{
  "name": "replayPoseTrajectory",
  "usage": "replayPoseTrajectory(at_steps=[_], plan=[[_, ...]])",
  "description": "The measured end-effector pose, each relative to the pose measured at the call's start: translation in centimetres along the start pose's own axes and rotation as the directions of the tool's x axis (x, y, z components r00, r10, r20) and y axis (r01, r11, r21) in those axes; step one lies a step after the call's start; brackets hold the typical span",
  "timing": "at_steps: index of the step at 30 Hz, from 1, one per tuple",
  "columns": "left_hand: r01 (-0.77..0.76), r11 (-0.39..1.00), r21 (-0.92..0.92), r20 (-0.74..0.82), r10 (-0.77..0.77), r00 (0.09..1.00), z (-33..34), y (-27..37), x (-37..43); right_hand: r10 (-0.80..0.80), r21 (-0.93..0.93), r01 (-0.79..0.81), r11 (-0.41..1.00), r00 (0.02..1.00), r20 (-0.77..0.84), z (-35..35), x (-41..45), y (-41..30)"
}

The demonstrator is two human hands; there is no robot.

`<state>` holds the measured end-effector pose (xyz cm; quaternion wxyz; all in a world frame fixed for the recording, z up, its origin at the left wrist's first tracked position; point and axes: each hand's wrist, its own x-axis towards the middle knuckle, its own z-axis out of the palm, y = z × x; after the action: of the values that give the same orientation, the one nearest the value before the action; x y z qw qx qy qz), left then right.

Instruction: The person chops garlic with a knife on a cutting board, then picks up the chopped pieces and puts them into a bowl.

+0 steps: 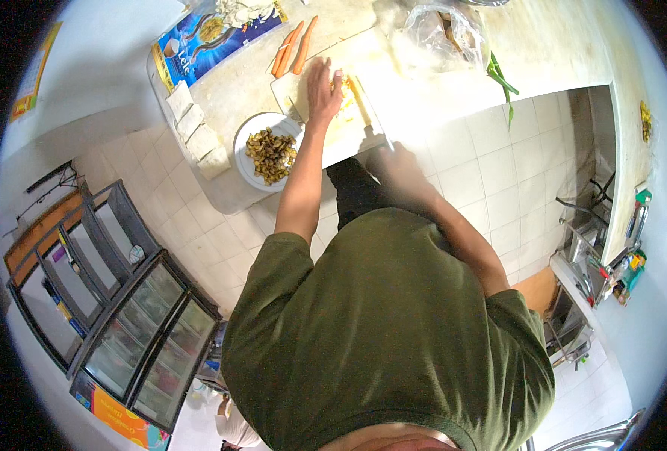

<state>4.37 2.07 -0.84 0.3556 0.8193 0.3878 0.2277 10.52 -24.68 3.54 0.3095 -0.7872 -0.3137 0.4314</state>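
A pale cutting board (296,104) lies at the counter's near edge with chopped orange-yellow pieces (345,90) on it. Over its left part is my left hand (325,93), its fingertips beside the pieces. My right hand (398,163), blurred, is closed around the handle of a kitchen knife, near the board's lower right corner; the blade is washed out by glare. Several carrot strips (302,48) lie beyond the board. To the left, a white plate (241,149) holds browned chopped pieces (270,157).
White folded wrappers or cloths (198,135) line the counter's left edge, near a blue printed sheet (203,45). A clear plastic bag (429,39) and green stalks (502,79) are at right. A glass-door cabinet (136,332) stands behind at left; another person (234,425) is partly visible there.
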Motion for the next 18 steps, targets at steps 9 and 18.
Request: replayPoseTrajectory(at_steps=[9, 18], plan=[[-0.252, 0.967, -0.03, 0.242, 0.251, 0.937, -0.5, 1.4, -2.6, 0.129, 0.016, -0.129, 0.992, 0.954, -0.27, -1.8, -0.7, 2.2], [-0.086, 0.98, -0.178, 0.115, 0.108, 0.987, -8.4, 0.9, -5.0, 0.081, 0.002, -0.081, 0.997, 0.989, -0.127, 4.4, 1.4, -1.7]])
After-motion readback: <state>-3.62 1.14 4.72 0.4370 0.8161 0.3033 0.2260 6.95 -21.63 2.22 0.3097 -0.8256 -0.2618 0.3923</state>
